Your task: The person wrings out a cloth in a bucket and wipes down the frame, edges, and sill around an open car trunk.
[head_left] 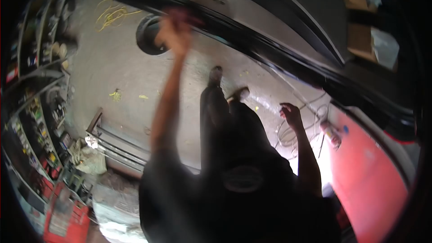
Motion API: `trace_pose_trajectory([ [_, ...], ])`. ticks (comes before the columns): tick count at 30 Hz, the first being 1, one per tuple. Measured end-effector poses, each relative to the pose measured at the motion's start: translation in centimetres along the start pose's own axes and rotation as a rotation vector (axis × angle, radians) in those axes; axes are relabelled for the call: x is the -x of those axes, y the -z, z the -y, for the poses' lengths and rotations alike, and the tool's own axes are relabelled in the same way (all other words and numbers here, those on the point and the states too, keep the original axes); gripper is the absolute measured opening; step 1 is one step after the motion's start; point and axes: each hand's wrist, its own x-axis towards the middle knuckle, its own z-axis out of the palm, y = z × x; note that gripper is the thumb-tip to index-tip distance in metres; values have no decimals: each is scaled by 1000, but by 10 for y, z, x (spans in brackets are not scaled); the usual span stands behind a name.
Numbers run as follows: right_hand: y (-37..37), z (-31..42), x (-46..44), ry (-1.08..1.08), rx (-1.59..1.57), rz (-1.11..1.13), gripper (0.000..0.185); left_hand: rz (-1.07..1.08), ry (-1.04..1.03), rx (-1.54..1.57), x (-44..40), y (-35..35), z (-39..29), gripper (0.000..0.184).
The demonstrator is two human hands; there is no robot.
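My left hand (175, 38) is stretched forward to the dark lower edge of a vehicle (234, 40). It is closed around a dark red cloth (186, 17), which is smeared by motion and lies against the black trim. Just beyond that hand, a round black bucket (145, 40) stands on the floor, partly covered by my fingers. My right hand (291, 114) hangs at my side with loosely bent fingers apart, holding nothing. Near it, a bottle with a reddish label (330, 135) shows beside a red panel (364, 166).
A yellow cord (111, 18) lies coiled on the concrete floor (117, 63). Loops of hose (288, 132) lie to my right. Crowded shelves (38, 121), a metal frame (121, 141) and a wrapped bundle (118, 202) stand at left. Cardboard boxes (360, 40) sit at upper right.
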Motion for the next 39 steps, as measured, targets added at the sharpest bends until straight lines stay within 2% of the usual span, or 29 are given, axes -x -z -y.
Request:
trace_pose_trajectory([
  [2,-7,4,3,-24,-85,4,28,-15,-395,-777,-76,45,6,40],
  [3,-10,-5,5,-35,-68,7,27,175,-387,-870,-97,69,48,51],
  [4,-13,-15,5,-42,-49,10,27,2,-349,-1074,-81,48,47,60],
  [6,-20,-47,12,-72,-92,-7,25,0,-253,-1180,-50,26,55,63],
  [7,-25,-72,19,-54,-244,-28,23,15,-198,-1210,-27,1,59,65],
  [8,-25,-93,29,-42,-240,-28,21,77,-240,-1245,10,-23,51,65],
  [9,-27,-113,39,-21,-190,-36,20,129,-301,-1264,42,-51,40,65],
  [13,-3,-127,71,-108,40,-14,24,265,-297,-1058,177,-190,9,60],
  [15,12,-137,85,-133,-41,-85,25,354,-377,-999,222,-247,0,62],
  [19,36,-164,115,-181,-118,-167,28,671,-467,-1062,300,-338,-8,61],
  [23,52,-205,149,-250,-194,-224,29,816,-582,-919,339,-442,-12,62],
  [25,49,-236,166,-252,-210,-250,31,809,-594,-770,364,-480,-12,62],
  [26,49,-248,175,-250,-221,-269,32,694,-498,-704,369,-489,-22,56],
  [29,39,-267,192,-292,-301,-299,29,898,-692,-682,349,-466,-16,41],
  [30,34,-273,187,-270,-250,-249,29,905,-780,-658,348,-455,-16,37],
  [31,27,-285,185,-244,-197,-197,30,1107,-724,-558,355,-447,4,28],
  [32,21,-288,181,-215,-212,-184,30,1210,-677,-420,354,-436,-7,17],
  [33,16,-287,176,-180,-221,-163,29,1213,-395,-172,362,-421,-17,9],
  [34,13,-284,165,-133,-225,-129,29,1123,-500,-302,362,-399,-34,8],
  [35,10,-279,154,-158,-223,-129,29,1004,-467,-281,360,-382,-40,11],
  [36,12,-271,142,-113,-214,-95,29,799,-454,-294,347,-366,-61,15],
  [38,21,-262,117,-47,-225,-52,29,579,-371,-462,307,-331,-90,30],
  [39,27,-250,106,-102,-238,-62,28,464,-319,-564,292,-316,-101,39],
])
